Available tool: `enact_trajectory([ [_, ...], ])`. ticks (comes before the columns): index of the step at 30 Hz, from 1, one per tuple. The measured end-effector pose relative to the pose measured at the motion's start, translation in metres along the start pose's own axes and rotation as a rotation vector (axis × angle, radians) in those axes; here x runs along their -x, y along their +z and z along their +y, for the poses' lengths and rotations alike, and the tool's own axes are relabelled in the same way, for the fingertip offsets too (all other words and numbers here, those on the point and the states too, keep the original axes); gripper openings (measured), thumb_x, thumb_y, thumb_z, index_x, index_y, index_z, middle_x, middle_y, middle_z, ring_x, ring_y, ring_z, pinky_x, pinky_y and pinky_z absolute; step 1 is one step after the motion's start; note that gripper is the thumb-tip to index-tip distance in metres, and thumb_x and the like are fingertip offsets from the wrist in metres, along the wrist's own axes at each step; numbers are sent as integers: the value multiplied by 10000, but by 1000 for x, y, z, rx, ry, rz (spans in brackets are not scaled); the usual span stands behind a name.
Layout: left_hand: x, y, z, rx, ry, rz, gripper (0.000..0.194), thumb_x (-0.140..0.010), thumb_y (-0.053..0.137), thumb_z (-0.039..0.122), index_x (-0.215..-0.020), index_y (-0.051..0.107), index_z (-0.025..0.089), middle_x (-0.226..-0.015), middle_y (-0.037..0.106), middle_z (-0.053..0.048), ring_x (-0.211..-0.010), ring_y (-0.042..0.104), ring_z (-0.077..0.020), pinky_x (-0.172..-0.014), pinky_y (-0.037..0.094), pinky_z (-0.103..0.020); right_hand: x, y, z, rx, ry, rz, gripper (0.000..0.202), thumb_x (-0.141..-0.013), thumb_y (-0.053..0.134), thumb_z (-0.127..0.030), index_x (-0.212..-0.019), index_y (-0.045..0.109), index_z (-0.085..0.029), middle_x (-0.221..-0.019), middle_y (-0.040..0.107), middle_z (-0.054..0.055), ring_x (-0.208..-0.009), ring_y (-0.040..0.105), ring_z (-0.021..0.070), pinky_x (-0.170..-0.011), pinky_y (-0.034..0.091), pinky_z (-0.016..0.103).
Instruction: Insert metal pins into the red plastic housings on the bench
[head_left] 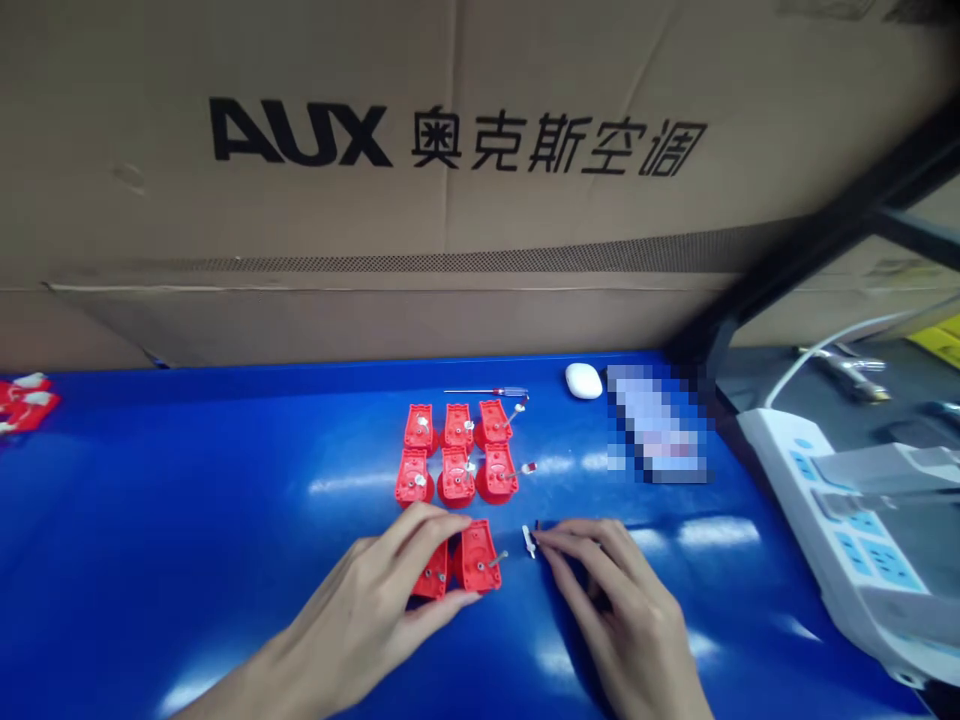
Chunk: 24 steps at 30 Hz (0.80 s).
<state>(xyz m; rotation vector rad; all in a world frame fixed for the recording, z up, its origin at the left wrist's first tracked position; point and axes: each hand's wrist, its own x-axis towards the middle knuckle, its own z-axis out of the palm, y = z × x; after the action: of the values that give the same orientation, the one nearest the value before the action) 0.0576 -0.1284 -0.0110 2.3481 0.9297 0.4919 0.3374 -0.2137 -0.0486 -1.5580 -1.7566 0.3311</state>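
Left hand braces a near red part, fingers spread; right hand, nearly closed, hold unclear, should pinch the white piece.

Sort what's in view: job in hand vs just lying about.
Job, seemingly: two red parts at the left hand; six more red parts in two rows; small white piece by the right hand; possibly screwdriver, far-left red-and-white items.

Lying about, likely: rounded white object; pixelated item; power strip; cardboard.
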Motion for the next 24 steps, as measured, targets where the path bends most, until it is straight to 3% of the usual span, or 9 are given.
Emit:
enact_trajectory([
  [8,-2,-1,1,-15,2,15,491,-1097,698,398,-1548,524,317,-1403,683,-83,-1055,800,-230,-870,665,-358,-3,-4,3,-43,10,-35,223,-1132,584,-220,-1266,743,-299,-1234,737,64,-1147,726,235,-1057,571,416],
  [11,-3,-1,3,-20,-2,9,500,-1091,710,396,-1546,515,319,-1410,678,-83,-1044,797,-232,-863,665,-375,-4,-6,4,-71,46,-40,226,-1129,597,-245,-1282,751,-307,-1241,742,65,-1132,732,230,-993,601,369],
  [15,-2,-1,3,-21,-9,7,507,-1085,717,394,-1544,514,322,-1412,681,-83,-1065,799,-247,-858,672,-383,-6,-9,3,-156,131,-25,250,-1111,644,-321,-1336,745,-279,-1184,754,74,-906,750,190,-795,628,289],
  [18,-2,-1,3,-19,-14,0,500,-1085,714,391,-1539,521,312,-1408,685,-87,-1055,805,-247,-853,675,-372,-7,-13,-3,-211,201,-3,264,-1103,659,-348,-1337,751,-270,-1168,755,76,-884,747,188,-765,626,281],
  [24,-3,-3,5,46,-12,10,491,-1071,736,374,-1514,538,297,-1395,688,-88,-1068,803,-246,-863,679,-373,-21,-25,-34,-240,47,-70,307,-1089,686,-316,-1394,715,-297,-1141,752,66,-875,712,190,-700,602,288],
])
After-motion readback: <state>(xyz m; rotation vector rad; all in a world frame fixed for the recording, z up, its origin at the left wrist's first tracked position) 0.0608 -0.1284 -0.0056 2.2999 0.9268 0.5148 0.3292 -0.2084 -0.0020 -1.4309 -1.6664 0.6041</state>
